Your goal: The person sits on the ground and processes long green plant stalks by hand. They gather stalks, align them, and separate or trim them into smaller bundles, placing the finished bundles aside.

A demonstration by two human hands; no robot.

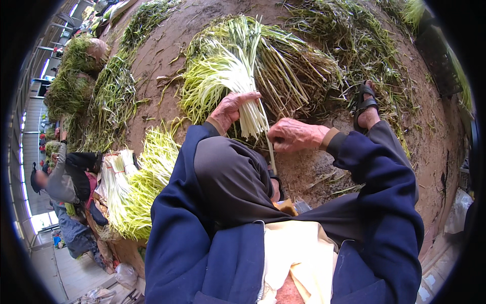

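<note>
In my left hand [231,110] is a bunch of leafy vegetable stalks [248,117], with white ends towards me and yellow-green leaves fanned out beyond the hand. My right hand [294,135] is just right of the white ends, its fingers curled at a single long pale stalk [272,157] that hangs down past them; whether they grip it is hidden. Beyond both hands lies a large heap of untrimmed stalks [288,79], green on the left and brownish on the right. My knee is under the bunch.
Pale stalks [152,182], some in banded bundles [118,171], lie to my left. A person [62,182] sits farther left beside heaped greens [68,91]. Leaf litter [353,41] covers ground at the upper right, near my sandalled foot [366,110] and a dark crate [436,60].
</note>
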